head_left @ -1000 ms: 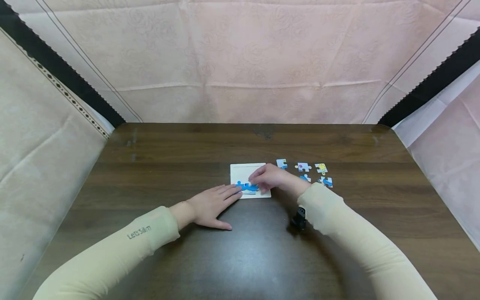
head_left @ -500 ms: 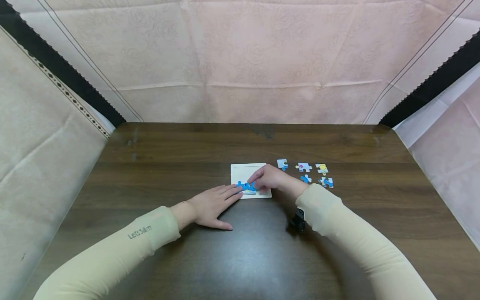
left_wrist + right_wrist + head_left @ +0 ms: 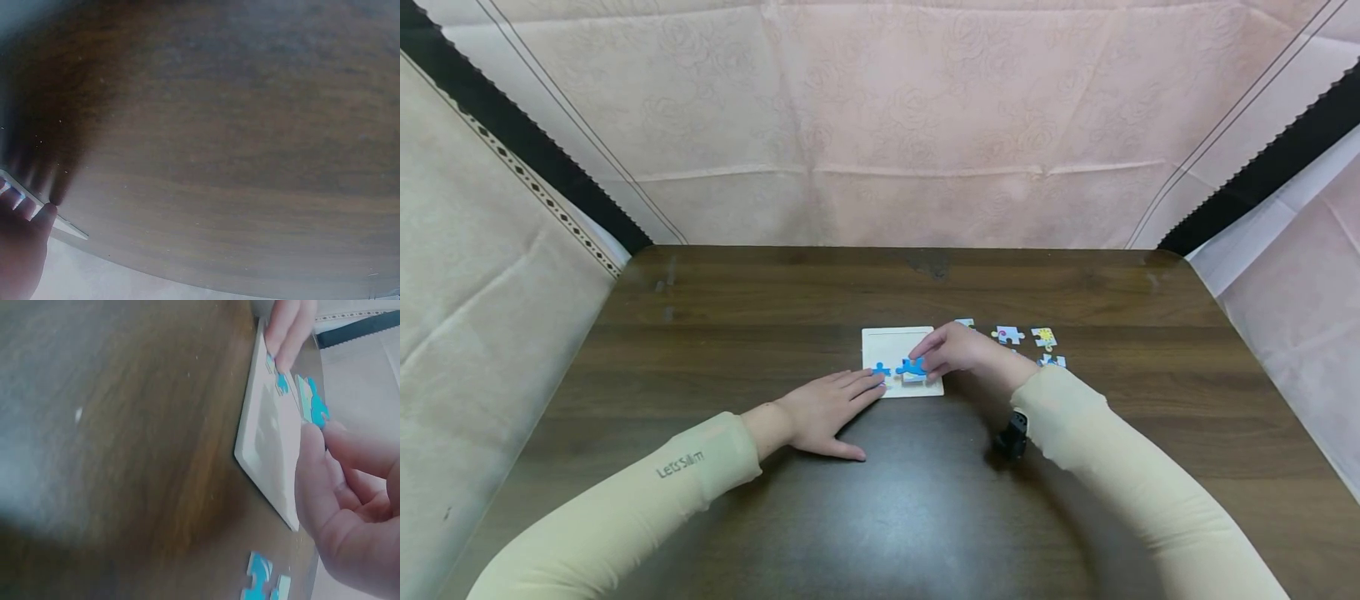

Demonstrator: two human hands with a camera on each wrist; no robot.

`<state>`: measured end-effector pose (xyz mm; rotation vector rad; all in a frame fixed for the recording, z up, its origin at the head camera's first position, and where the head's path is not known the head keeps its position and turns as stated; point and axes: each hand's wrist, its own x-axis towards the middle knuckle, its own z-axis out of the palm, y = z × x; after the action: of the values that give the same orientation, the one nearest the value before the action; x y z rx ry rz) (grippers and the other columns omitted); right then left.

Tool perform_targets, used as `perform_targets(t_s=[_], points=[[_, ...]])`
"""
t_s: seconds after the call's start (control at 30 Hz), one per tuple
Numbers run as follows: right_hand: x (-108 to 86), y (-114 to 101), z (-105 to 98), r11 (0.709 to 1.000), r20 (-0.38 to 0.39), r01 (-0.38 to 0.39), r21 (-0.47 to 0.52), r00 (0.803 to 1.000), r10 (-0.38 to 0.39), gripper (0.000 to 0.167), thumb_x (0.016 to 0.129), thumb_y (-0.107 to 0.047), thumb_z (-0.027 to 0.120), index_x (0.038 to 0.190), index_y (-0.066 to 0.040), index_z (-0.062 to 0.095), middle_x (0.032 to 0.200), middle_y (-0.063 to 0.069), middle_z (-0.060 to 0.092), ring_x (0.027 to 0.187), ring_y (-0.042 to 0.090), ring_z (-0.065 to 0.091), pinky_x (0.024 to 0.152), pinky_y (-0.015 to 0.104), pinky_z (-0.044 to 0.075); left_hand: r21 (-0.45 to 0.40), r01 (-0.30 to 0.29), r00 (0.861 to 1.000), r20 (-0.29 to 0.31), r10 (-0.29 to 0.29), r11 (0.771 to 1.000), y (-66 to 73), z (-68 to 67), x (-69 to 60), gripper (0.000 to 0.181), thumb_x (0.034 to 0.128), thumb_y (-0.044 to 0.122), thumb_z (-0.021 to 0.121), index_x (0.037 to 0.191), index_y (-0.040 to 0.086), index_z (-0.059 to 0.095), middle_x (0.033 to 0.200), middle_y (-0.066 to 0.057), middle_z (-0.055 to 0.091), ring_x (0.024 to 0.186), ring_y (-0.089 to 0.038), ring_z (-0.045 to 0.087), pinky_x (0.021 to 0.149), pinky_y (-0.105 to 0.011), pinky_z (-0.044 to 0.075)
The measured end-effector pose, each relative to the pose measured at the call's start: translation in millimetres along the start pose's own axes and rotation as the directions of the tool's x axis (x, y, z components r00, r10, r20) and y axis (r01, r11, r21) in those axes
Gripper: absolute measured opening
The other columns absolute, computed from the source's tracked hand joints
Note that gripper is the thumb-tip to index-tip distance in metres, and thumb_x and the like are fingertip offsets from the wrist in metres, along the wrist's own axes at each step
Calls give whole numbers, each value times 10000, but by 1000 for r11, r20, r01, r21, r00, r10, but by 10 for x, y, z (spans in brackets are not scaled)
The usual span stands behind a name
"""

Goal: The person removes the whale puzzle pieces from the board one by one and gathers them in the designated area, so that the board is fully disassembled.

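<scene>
My right hand (image 3: 966,350) pinches a blue and white jigsaw piece (image 3: 912,368) between thumb and fingers. In the right wrist view this piece (image 3: 317,407) is raised off the white puzzle board (image 3: 269,434), thumb underside and fingertip at its near end. Flat with straight fingers, my left hand (image 3: 823,412) rests on the table, its fingertips on the lower left of the white board (image 3: 891,343). Beside those fingertips another blue jigsaw piece (image 3: 881,368) lies on the board, partly covered by them. The left wrist view shows only part of the left hand (image 3: 22,250) at the board's edge.
Several loose jigsaw pieces lie right of the board, among them a pale one (image 3: 1007,334), a yellow one (image 3: 1043,337) and a blue one (image 3: 1052,361). The right forearm partly covers some. Pale cloth (image 3: 880,125) hangs behind the brown table (image 3: 760,283).
My right hand has lifted the blue and white piece off the board and shifted slightly right and up, parting it from the left piece. The left hand has stayed still.
</scene>
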<state>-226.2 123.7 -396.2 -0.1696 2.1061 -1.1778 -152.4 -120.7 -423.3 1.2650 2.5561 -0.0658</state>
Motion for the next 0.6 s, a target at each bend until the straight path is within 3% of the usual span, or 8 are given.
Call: perform_targets(t_s=[0.33, 0.6], points=[[-102, 139, -195, 995, -15, -10, 96, 1000, 12, 301, 866, 18, 609, 1155, 101, 601, 892, 59, 670, 699, 92, 637, 763, 305, 563, 4, 6, 1000, -5, -6, 1000, -11, 8, -2, 905, 844, 703, 428, 1502, 126, 196, 1581, -19, 154, 1457, -203, 150, 1173, -359, 194], [-211, 250, -324, 995, -35, -20, 98, 999, 23, 303, 864, 11, 615, 1150, 108, 602, 995, 105, 675, 732, 101, 650, 758, 289, 563, 10, -14, 999, -32, 14, 1000, -5, 22, -10, 902, 847, 682, 452, 1498, 108, 206, 1576, -42, 171, 1455, -225, 161, 1170, -370, 204]])
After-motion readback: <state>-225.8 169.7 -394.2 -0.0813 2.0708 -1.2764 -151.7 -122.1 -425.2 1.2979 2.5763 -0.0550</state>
